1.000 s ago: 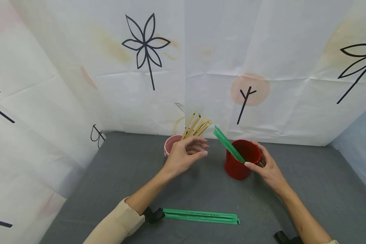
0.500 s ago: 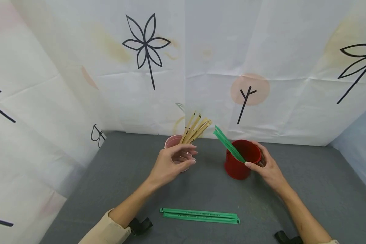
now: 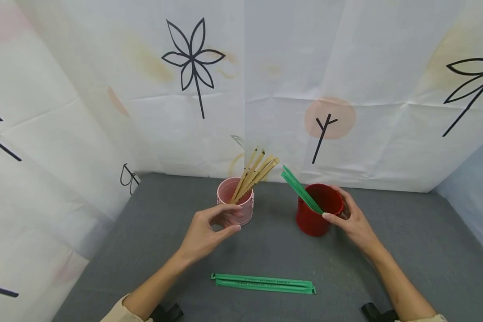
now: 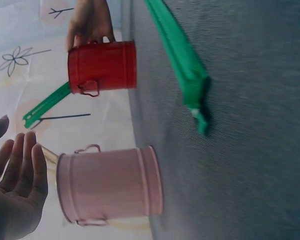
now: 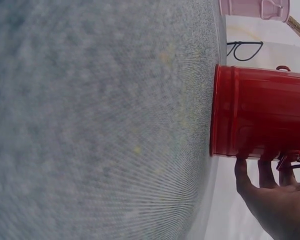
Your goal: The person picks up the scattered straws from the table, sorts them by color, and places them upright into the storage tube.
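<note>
My left hand (image 3: 206, 232), fingers relaxed and holding nothing, hovers just in front of the pink bucket (image 3: 247, 210); the left wrist view shows its fingers spread (image 4: 25, 170) near the rim. Several thin yellow-beige printed sticks (image 3: 257, 172) lean out of that bucket. My right hand (image 3: 356, 223) grips the red bucket (image 3: 311, 223) at its right side, thumb at the rim and fingers round the far side, partly hidden. A narrow green printed packet (image 3: 302, 190) slants out of the red bucket to the left. More green packets (image 3: 263, 284) lie side by side on the table.
Both buckets stand on a grey cloth-covered table (image 3: 165, 201) near its back edge, a gap between them. A white printed curtain (image 3: 281, 80) hangs right behind. Black wrist mounts (image 3: 376, 313) sit below both hands, near the frame's bottom.
My left hand has drawn back from the yellow-beige sticks, moving left and toward me, and uncovered the pink bucket. The right hand and red bucket stay in place.
</note>
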Tool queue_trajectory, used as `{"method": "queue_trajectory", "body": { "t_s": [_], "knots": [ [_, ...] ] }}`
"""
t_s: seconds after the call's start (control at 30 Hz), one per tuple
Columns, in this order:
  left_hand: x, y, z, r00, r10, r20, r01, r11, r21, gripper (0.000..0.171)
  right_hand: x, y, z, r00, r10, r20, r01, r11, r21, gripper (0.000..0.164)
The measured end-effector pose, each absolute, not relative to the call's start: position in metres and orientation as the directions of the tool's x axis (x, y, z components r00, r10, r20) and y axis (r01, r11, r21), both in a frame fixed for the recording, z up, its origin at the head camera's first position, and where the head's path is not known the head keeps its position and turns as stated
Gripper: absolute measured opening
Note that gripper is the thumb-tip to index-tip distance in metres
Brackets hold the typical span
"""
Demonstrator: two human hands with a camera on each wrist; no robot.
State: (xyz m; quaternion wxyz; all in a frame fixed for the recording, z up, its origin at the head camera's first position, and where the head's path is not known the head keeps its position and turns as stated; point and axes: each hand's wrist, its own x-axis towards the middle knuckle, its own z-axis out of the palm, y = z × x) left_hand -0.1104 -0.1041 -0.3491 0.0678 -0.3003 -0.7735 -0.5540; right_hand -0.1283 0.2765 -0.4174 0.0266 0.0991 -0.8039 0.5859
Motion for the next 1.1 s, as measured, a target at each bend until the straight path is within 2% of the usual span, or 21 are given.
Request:
{"method": "queue_trajectory", "body": {
  "t_s": [0.2,0.43,0.6,1.1],
  "knots": [
    [-0.106,-0.115,-0.361,-0.827,0.399,0.395,0.508,0.23,0.83,0.038,-0.128,0.277,-0.42,-0.978,-0.129,0.164,-0.196,0.295,-0.935,0.073],
    [-0.108,-0.128,-0.399,-0.843,0.405,0.354,0.477,0.259,0.84,0.042,-0.127,0.277,-0.42,-0.976,-0.13,0.175,-0.206,0.288,-0.935,0.072],
    [-0.104,-0.137,-0.412,-0.858,0.415,0.304,0.432,0.262,0.863,0.042,-0.128,0.277,-0.419,-0.975,-0.134,0.18,-0.211,0.276,-0.938,0.072],
    [-0.095,-0.15,-0.432,-0.879,0.475,0.031,0.256,0.418,0.871,0.039,-0.129,0.277,-0.418,-0.979,-0.131,0.155,-0.187,0.286,-0.94,0.073]
  ]
}}
